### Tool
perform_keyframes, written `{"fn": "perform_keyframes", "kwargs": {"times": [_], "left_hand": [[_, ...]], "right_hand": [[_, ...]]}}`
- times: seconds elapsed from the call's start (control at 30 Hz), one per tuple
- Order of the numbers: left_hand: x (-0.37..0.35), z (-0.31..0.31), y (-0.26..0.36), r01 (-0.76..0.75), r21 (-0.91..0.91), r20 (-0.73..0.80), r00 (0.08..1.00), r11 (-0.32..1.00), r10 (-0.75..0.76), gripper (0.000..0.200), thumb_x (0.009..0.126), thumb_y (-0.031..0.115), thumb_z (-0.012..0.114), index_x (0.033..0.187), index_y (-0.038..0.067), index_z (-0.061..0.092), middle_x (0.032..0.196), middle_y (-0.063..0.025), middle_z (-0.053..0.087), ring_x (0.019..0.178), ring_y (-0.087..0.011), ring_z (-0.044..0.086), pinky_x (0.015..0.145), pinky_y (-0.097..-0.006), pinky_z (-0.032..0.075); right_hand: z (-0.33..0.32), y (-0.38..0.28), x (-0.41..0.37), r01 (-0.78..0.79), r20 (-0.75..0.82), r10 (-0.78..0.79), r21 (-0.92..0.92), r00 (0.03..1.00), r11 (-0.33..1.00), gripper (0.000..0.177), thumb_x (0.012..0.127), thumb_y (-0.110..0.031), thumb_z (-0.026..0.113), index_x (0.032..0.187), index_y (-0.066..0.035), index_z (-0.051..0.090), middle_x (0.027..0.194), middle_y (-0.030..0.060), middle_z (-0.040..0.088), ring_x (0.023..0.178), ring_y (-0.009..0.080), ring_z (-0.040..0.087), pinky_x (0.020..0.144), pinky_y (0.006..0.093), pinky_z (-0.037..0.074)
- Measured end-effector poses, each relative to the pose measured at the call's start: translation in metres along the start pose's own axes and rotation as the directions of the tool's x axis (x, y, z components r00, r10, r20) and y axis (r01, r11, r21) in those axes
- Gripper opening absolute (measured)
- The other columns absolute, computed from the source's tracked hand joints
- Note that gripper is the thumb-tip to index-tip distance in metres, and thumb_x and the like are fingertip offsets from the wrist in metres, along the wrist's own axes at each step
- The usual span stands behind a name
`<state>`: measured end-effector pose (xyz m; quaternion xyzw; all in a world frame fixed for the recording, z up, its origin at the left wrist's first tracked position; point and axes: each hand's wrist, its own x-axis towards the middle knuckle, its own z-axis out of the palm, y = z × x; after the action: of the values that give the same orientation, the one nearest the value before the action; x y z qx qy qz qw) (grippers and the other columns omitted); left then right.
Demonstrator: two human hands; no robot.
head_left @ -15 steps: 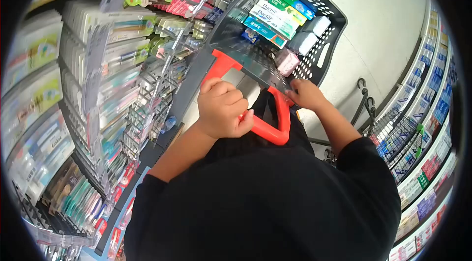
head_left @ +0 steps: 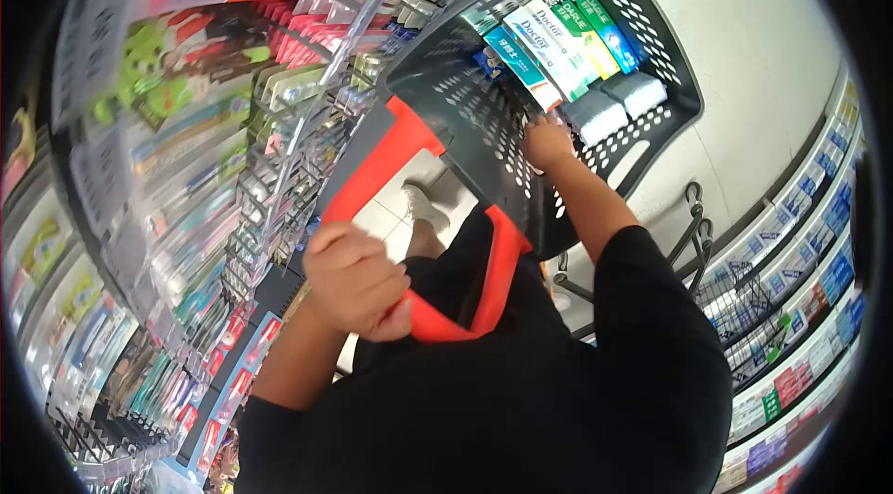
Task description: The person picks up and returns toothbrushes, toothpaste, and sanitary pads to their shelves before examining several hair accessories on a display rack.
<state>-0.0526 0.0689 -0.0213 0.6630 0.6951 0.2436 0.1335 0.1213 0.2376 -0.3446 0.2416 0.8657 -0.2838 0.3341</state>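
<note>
My left hand is closed round the red handle of a grey plastic shopping basket. The basket is tilted, with its perforated far wall towards the upper right. My right hand reaches inside with its fingers curled low near the basket's floor; whatever they hold is hidden. Close beyond it lie two silvery wrapped packs. Toothpaste boxes rest further in: a teal one, white Doctor boxes and green Darlie boxes. A small dark blue pack lies beside them.
Racks of hanging toothbrush packs stand close on the left. Curved shelves of boxed goods line the right side, with a black wire basket in front. Pale floor tiles run between. My foot shows through the handle.
My right hand has left the basket's near rim and reached inside, where the pink pack no longer shows. My left hand and the handle have moved down and left.
</note>
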Motion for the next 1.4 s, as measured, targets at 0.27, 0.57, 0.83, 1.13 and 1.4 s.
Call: {"fn": "perform_keyframes", "kwargs": {"times": [0.27, 0.57, 0.83, 1.13, 1.4], "left_hand": [[0.008, -0.011, -0.002, 0.037, 0.096, 0.165, 0.985, 0.995, -0.053, 0.016, 0.061, 0.034, 0.058, 0.061, 0.018, 0.060, 0.071, 0.0089, 0.061, 0.065, -0.0122, 0.051, 0.067, -0.0315, 0.035], [0.019, -0.018, -0.005, 0.036, 0.163, 0.304, 0.949, 0.986, -0.085, 0.018, 0.073, 0.039, 0.056, 0.068, 0.023, 0.060, 0.076, 0.0132, 0.061, 0.074, -0.0091, 0.049, 0.069, -0.0315, 0.031], [0.014, -0.016, -0.008, -0.004, 0.171, 0.266, 0.963, 0.985, -0.042, 0.025, 0.078, 0.044, 0.053, 0.063, 0.025, 0.059, 0.071, 0.0135, 0.060, 0.068, -0.0105, 0.042, 0.071, -0.0354, 0.027], [0.011, -0.018, -0.006, 0.037, 0.194, 0.267, 0.959, 0.980, -0.089, 0.018, 0.077, 0.042, 0.054, 0.072, 0.026, 0.060, 0.078, 0.0152, 0.061, 0.077, -0.0072, 0.049, 0.073, -0.0321, 0.030], [0.009, -0.015, -0.015, -0.002, 0.151, 0.208, 0.978, 0.989, -0.030, 0.006, 0.067, 0.026, 0.058, 0.069, 0.023, 0.062, 0.078, 0.0124, 0.062, 0.078, -0.0097, 0.049, 0.070, -0.0330, 0.031]], "right_hand": [[0.100, 0.026, 0.096, -0.168, 0.017, 0.171, -0.126, 0.985, 0.978, 0.035, 0.092, -0.024, 0.040, 0.119, -0.012, 0.059, 0.136, 0.0184, 0.039, 0.123, 0.0366, 0.041, 0.097, 0.0480, 0.037], [0.115, 0.024, 0.142, -0.313, -0.046, 0.309, -0.127, 0.950, 0.941, 0.057, 0.095, -0.041, 0.040, 0.111, 0.013, 0.051, 0.112, 0.0254, 0.054, 0.099, 0.0331, 0.057, 0.085, 0.0367, 0.046], [0.098, 0.041, 0.154, -0.210, 0.035, 0.208, 0.036, 0.977, 0.977, 0.030, 0.088, -0.020, 0.048, 0.096, 0.004, 0.065, 0.096, 0.0173, 0.067, 0.089, 0.0342, 0.065, 0.077, 0.0411, 0.052], [0.100, 0.056, 0.158, -0.216, 0.005, 0.217, 0.113, 0.976, 0.970, 0.019, 0.082, -0.006, 0.053, 0.089, -0.004, 0.070, 0.094, 0.0161, 0.068, 0.090, 0.0312, 0.066, 0.078, 0.0396, 0.053], [0.084, 0.054, 0.141, -0.015, 0.023, 0.012, 0.139, 1.000, 0.990, 0.015, 0.073, -0.005, 0.057, 0.083, -0.003, 0.069, 0.091, 0.0204, 0.066, 0.087, 0.0345, 0.065, 0.076, 0.0421, 0.053]]}}
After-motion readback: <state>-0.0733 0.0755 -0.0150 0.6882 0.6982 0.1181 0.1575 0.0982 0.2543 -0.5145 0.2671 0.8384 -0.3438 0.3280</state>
